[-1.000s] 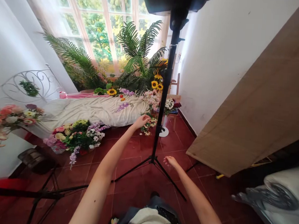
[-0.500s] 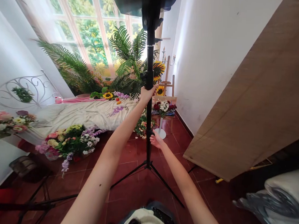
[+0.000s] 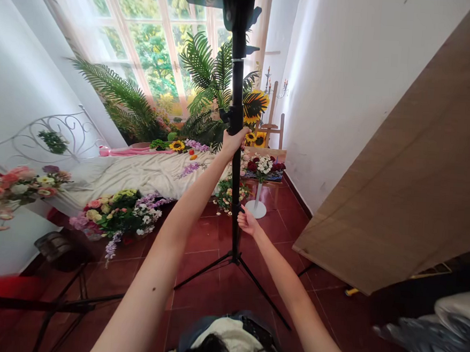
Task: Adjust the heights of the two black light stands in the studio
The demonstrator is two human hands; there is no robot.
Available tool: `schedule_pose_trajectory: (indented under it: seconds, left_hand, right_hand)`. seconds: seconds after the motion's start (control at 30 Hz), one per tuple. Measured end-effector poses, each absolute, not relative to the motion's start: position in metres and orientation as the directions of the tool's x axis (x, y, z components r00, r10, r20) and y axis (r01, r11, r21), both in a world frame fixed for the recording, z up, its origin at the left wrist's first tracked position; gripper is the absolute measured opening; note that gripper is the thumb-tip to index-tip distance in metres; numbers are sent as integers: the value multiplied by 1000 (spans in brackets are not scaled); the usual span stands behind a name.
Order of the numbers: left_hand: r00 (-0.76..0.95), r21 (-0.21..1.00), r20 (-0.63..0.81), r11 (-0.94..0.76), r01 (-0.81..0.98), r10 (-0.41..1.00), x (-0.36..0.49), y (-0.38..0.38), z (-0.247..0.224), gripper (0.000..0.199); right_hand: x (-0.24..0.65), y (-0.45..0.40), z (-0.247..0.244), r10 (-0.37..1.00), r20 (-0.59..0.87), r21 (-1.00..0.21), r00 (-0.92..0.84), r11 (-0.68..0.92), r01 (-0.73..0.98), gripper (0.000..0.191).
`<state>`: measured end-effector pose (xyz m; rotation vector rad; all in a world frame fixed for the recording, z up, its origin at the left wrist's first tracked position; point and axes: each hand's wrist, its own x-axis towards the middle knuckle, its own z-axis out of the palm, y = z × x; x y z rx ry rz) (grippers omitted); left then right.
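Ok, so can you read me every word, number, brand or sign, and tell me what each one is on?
There are none that I can read.
The black stand in the left hand shows no readable lettering.
The big brown panel shows none either.

Left grip (image 3: pixel 234 142) around black stand (image 3: pixel 235 178), right grip (image 3: pixel 248 221) on its lower knob (image 3: pixel 240 209), cream-covered bed (image 3: pixel 144 171) beyond

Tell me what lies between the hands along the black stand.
In the head view, a bare stretch of black pole lies between the left hand, wrapped around it above, and the right hand, lower down; flowers show behind.
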<state>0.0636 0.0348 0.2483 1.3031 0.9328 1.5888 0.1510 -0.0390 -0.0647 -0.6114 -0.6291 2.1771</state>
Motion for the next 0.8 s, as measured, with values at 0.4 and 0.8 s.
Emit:
schedule_pose_trajectory:
  seconds: [0.4, 0.8]
  left_hand:
    - [-146, 926, 347, -364, -105, 926, 66, 38, 231, 24]
    - [-223, 994, 112, -108, 30, 969, 62, 24, 73, 21]
  right_hand:
    - [186, -31, -25, 852, 203, -284, -483, 524, 803, 8]
    - [191, -45, -18, 888, 166, -175, -429, 455, 873, 24]
